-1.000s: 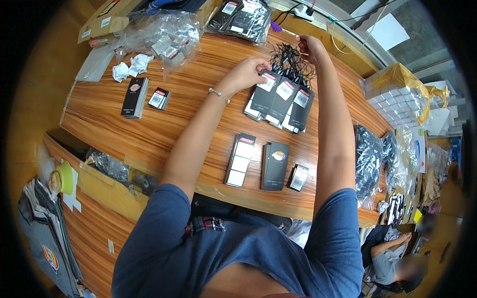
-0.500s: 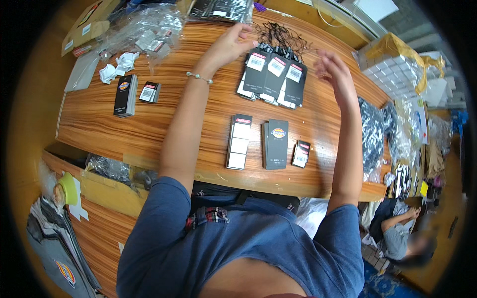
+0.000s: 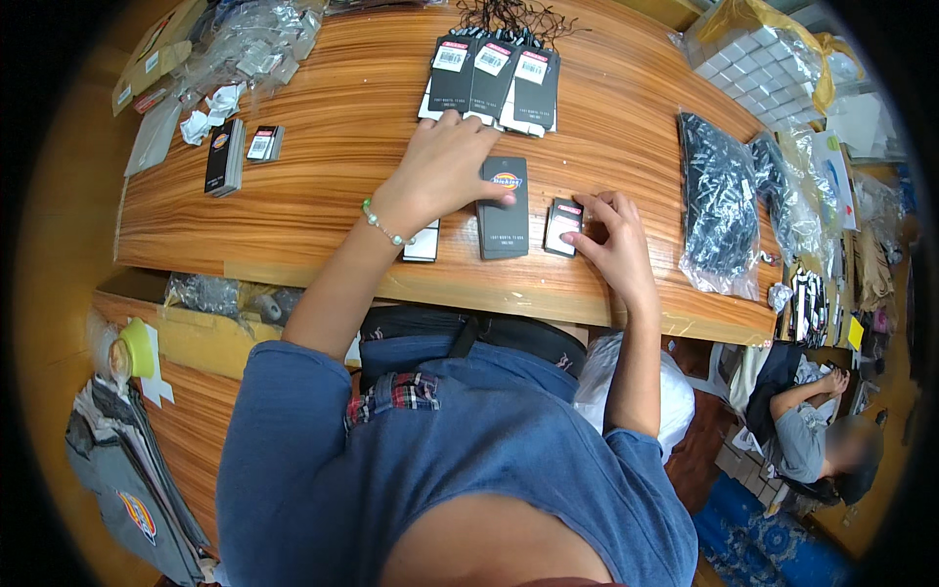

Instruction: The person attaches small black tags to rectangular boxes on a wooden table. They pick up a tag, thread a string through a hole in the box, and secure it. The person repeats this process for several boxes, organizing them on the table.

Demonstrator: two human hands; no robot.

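My left hand (image 3: 445,164) reaches over a stack of long white-panelled tags (image 3: 423,241), mostly hidden beneath the hand and wrist. Its fingers are spread, and the thumb lies at a stack of large black hang tags (image 3: 505,220). My right hand (image 3: 618,240) has thumb and forefinger on the right edge of a small stack of black-and-white tags (image 3: 561,227). Just beyond my hands, assembled hang tags (image 3: 494,83) lie in overlapping rows, their black strings (image 3: 514,18) bunched at the far end.
At left stand a black tag stack (image 3: 224,161), small tags (image 3: 265,144) and crumpled paper (image 3: 210,113). Clear plastic bags (image 3: 259,44) lie behind. A bag of black items (image 3: 719,205) and a wrapped white block (image 3: 753,59) are at right. Another person (image 3: 807,435) sits lower right.
Both hands have come back toward me from beside the strung tags. The left is now over the nearer stacks, and the right is on the small tags. The view has shifted.
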